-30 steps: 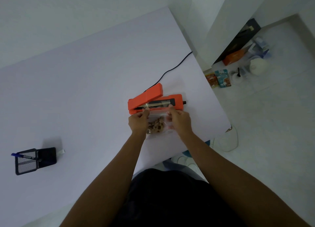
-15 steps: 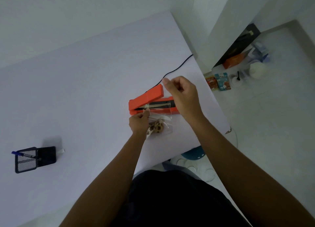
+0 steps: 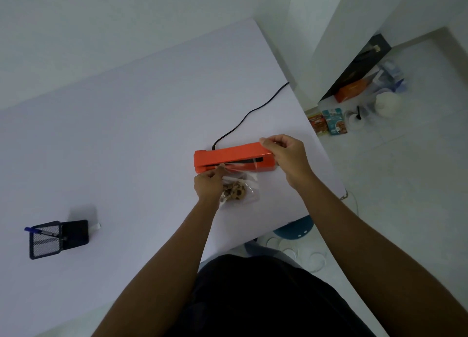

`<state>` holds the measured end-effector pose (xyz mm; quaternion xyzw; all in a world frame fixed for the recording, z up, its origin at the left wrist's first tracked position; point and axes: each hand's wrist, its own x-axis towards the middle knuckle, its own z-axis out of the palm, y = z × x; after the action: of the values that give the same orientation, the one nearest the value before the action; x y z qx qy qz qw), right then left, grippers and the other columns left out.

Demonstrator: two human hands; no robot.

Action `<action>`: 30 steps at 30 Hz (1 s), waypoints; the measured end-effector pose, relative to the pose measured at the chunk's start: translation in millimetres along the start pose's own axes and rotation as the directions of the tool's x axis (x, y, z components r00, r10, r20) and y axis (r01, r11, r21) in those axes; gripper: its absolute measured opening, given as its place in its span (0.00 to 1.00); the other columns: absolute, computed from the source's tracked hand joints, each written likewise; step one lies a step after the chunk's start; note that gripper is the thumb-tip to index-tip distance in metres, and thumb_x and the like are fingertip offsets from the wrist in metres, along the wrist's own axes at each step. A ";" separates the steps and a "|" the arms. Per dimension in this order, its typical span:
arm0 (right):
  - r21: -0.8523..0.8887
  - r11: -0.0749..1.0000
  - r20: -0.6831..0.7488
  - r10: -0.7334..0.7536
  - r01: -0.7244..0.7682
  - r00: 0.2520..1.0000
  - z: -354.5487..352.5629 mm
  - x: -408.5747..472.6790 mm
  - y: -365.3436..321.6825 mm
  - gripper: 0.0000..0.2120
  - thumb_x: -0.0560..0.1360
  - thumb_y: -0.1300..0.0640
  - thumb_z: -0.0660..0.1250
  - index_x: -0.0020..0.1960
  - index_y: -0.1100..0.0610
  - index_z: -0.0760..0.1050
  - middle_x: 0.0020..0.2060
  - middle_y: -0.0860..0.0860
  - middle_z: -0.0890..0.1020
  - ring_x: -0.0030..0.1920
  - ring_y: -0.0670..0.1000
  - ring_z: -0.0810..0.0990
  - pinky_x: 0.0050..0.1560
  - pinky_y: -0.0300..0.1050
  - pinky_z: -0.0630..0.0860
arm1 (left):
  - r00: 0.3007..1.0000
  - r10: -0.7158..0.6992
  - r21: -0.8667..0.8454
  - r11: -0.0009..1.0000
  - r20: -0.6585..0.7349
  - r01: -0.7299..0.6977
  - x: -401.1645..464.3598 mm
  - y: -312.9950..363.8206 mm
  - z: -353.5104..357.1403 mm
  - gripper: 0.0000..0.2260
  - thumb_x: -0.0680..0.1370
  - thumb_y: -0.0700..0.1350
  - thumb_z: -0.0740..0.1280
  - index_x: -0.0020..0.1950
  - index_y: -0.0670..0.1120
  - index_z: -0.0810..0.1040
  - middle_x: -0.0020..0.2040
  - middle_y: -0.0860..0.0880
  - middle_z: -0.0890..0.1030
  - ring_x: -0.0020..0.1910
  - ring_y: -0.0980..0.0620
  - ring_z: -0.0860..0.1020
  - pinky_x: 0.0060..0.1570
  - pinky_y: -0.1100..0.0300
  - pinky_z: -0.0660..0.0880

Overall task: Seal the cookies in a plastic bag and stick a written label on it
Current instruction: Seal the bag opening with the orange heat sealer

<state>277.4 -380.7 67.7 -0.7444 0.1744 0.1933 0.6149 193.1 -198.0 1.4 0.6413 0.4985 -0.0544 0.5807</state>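
An orange heat sealer [image 3: 228,157] lies on the white table [image 3: 126,139], its lid lowered almost flat. A clear plastic bag [image 3: 249,184] holding chocolate-chip cookies [image 3: 234,191] lies just in front of it, with the bag's open end inside the sealer's jaw. My left hand [image 3: 209,184] pinches the bag's left top corner at the sealer. My right hand [image 3: 286,154] grips the right end of the sealer's lid, fingers curled over it.
A black mesh pen holder [image 3: 46,239] with a blue pen [image 3: 40,231] stands at the table's left, a small white label [image 3: 97,226] beside it. The sealer's black cord [image 3: 248,116] runs off the far edge. Boxes and packets [image 3: 334,121] lie on the floor right.
My right hand left the bag, rose to the raised lid and has pushed it down nearly flat onto the bag's end. My left hand stayed at the bag's corner.
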 end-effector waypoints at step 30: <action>0.026 0.964 0.031 0.263 -0.264 0.964 -13.2 26.3 33.1 0.19 0.68 0.45 0.79 0.47 0.58 0.78 0.33 0.48 0.76 0.29 0.48 0.68 0.26 0.41 0.63 | 1.000 -0.012 0.039 0.999 -0.008 0.012 3.5 -0.8 2.1 0.16 0.74 0.49 0.74 0.32 0.41 0.79 0.29 0.45 0.74 0.32 0.47 0.70 0.35 0.56 0.70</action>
<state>284.6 -400.3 28.7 -0.7025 0.2663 0.2806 0.5973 195.3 -197.8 -2.1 0.6497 0.5034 -0.0652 0.5658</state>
